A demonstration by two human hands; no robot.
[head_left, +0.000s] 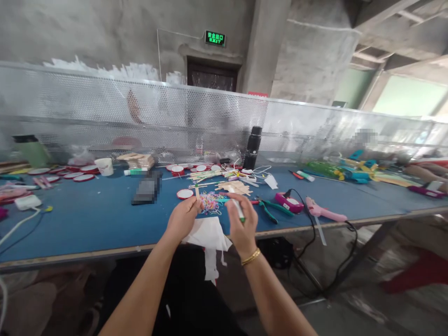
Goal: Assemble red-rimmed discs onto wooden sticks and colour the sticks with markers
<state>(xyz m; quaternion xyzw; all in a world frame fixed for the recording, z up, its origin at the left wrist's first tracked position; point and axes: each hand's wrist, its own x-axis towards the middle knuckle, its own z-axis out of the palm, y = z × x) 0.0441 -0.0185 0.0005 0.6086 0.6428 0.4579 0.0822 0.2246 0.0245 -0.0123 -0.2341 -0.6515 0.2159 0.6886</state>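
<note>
My left hand (184, 217) pinches a small wooden stick (197, 192) upright, its top end green. In my right hand (242, 224) is a white marker pen (238, 209) with a green end, slanting down between the fingers. A tangled heap of multicoloured thin loops (212, 203) lies on the table between and behind both hands. White tissue (208, 233) drapes over the table edge beneath them. Just left of the heap sits a small red-rimmed white disc (185, 193). Teal-handled pliers (276, 210) lie right of my right hand.
The blue table (101, 219) carries a black phone-like slab (147, 189), flat wooden sticks (236, 187), a black bottle (252, 148) and a white cup (104, 166). To the right are a magenta box (289, 203) and a pink glue gun (325, 212) with a hanging cord. A perforated metal screen (217, 116) stands behind.
</note>
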